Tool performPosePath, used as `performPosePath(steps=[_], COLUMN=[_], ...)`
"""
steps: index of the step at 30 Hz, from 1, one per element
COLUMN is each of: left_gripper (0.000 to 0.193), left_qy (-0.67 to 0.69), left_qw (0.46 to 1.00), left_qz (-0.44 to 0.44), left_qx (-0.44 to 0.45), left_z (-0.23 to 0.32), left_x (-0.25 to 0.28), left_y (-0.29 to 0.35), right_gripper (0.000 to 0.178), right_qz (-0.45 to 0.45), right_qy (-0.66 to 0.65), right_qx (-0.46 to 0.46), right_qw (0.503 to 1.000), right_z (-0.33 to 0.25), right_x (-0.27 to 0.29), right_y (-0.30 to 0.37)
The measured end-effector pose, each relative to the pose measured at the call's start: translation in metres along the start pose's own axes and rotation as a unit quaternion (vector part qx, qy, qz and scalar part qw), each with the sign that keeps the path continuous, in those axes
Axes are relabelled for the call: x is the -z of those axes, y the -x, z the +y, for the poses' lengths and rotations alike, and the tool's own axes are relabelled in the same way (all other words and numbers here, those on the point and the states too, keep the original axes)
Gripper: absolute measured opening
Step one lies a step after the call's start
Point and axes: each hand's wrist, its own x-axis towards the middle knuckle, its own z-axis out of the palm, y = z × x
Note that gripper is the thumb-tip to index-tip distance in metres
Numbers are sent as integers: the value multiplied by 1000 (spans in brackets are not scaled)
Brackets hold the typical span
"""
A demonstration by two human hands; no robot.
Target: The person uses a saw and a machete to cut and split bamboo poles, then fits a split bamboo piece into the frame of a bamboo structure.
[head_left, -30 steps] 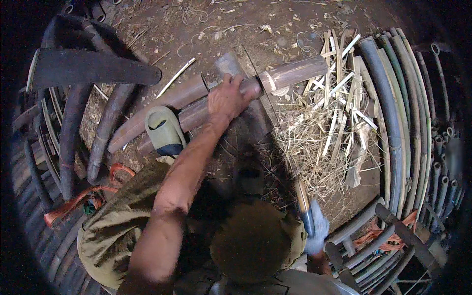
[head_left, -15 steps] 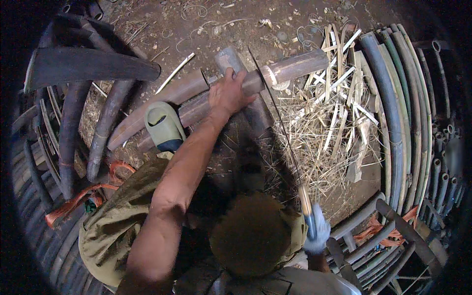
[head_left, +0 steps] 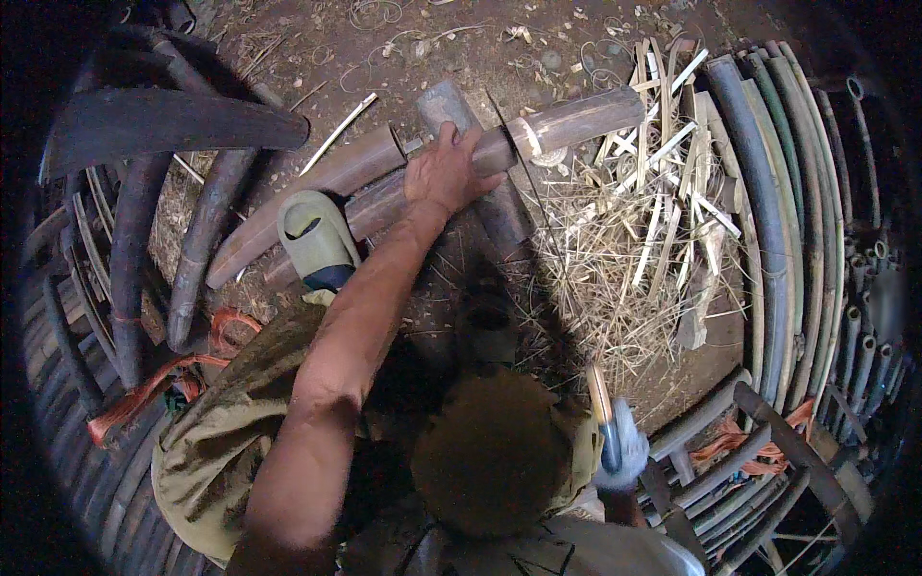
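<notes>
My bare left hand point(head_left: 444, 175) presses down on a thick bamboo pole point(head_left: 588, 119), fingers wrapped over its top. Just right of those fingers, a long thin saw point(head_left: 521, 158) crosses the pole, its blade edge at the bamboo. Low on the right, my right hand point(head_left: 626, 447), in a pale glove, is closed round the saw's handle point(head_left: 601, 396). A wooden block point(head_left: 448, 106) lies crosswise under the pole. My left foot, in an olive slip-on shoe point(head_left: 315, 235), rests on the bamboo to the left of my hand.
Another bamboo length point(head_left: 317, 197) lies beside the pole. Pale split strips and shavings point(head_left: 624, 259) heap up at the right. Long bamboo poles point(head_left: 764, 211) stand in a row beyond them. Dark thick bamboo pieces point(head_left: 144, 250) and orange strapping point(head_left: 144, 389) are on the left.
The saw has shifted slightly along its length across the bamboo. My left hand stays on the pole, which has barely moved.
</notes>
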Motion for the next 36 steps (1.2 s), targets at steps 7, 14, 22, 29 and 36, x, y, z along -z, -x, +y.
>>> performPosePath(steps=[7,14,22,29,36], left_gripper=[75,72,74,75,73], left_qy=[-10,-11,0,-27,-19], left_qw=[1000,1000,999,998,1000], left_qz=[-18,-28,-30,-46,-8], left_qx=[-15,-3,-22,16,2], left_z=[1,-3,-7,0,0], left_x=[-7,3,-10,4,-4], left_y=[-1,-1,0,-4,-2], right_gripper=[63,53,60,60,66], right_qz=[196,-67,154,54,131], right_qy=[-213,-2,-190,20,-188], right_qx=[227,-30,199,81,177], right_qw=[930,997,949,995,957], right_z=[-71,0,-79,12,-63], right_x=[-25,7,-19,-5,-20], right_y=[-165,-10,-172,-12,-157])
